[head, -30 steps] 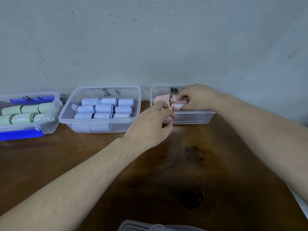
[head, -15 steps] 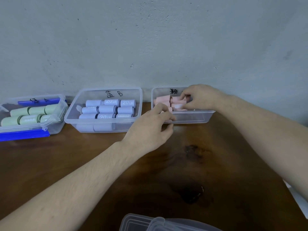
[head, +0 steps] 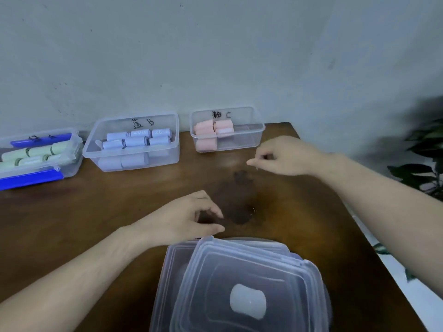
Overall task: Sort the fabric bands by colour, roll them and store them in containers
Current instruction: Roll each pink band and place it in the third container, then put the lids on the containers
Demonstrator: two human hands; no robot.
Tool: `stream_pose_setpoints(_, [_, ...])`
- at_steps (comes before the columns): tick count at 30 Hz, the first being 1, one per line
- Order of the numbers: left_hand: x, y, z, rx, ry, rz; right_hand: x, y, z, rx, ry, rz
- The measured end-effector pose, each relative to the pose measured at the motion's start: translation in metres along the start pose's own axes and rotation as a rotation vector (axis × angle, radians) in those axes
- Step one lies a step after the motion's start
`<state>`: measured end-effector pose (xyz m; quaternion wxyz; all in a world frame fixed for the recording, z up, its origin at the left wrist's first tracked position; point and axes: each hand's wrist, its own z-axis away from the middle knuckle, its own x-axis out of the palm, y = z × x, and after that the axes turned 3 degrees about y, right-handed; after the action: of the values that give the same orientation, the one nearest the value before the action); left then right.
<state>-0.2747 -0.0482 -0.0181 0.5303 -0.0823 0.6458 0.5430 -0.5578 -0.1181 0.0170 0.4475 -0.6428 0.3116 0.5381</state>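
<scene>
Three clear containers stand along the wall. The left one point(head: 72, 164) holds green rolls point(head: 31, 153), the middle one point(head: 167, 149) blue rolls point(head: 134, 141), the right one point(head: 251, 130) pink rolls point(head: 213, 128) packed at its left end. My left hand point(head: 189, 218) hovers over the table just behind the stacked lids, fingers curled and apart, holding nothing. My right hand point(head: 285, 156) hangs in front of the pink container, fingers loosely bent, empty.
A stack of clear plastic lids point(head: 239, 283) lies at the near edge of the brown wooden table point(head: 96, 212). The green container has blue clips point(head: 31, 179). A dark stain point(head: 239, 207) marks the table's middle. Plant leaves point(head: 422, 164) show at the right, past the table edge.
Both hands have pulled back out of the pink container toward me. The view has tilted down, so the lids now fill the near foreground.
</scene>
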Motion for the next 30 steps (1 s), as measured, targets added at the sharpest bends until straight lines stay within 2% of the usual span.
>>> stream_pose_setpoints(4, [0.005,-0.002,0.016,-0.035,-0.081,0.022,0.016,-0.014,0.037,0.028,-0.099,-0.053])
stream_pose_setpoints(7, [0.011,0.002,0.022,-0.054,-0.049,0.027,0.024,-0.024,0.057,0.050,-0.102,-0.104])
stream_pose_setpoints(13, [0.002,0.014,0.035,-0.038,0.136,0.120,0.024,-0.052,0.078,0.116,-0.138,-0.313])
stream_pose_setpoints(18, [-0.034,0.018,0.054,-0.038,0.306,0.331,0.001,-0.075,0.080,0.115,-0.269,-0.578])
stream_pose_setpoints(23, [-0.074,0.011,0.070,-0.153,0.594,0.475,-0.015,-0.077,0.058,0.080,-0.490,-0.932])
stream_pose_setpoints(26, [-0.091,-0.002,0.086,-0.194,0.734,0.533,-0.021,-0.093,0.036,-0.009,-0.578,-0.871])
stream_pose_setpoints(28, [-0.098,-0.011,0.100,-0.214,0.784,0.550,-0.018,-0.113,0.022,-0.079,-0.486,-0.688])
stream_pose_setpoints(30, [-0.104,-0.023,0.119,-0.239,0.799,0.560,-0.011,-0.135,0.009,-0.108,-0.294,-0.520])
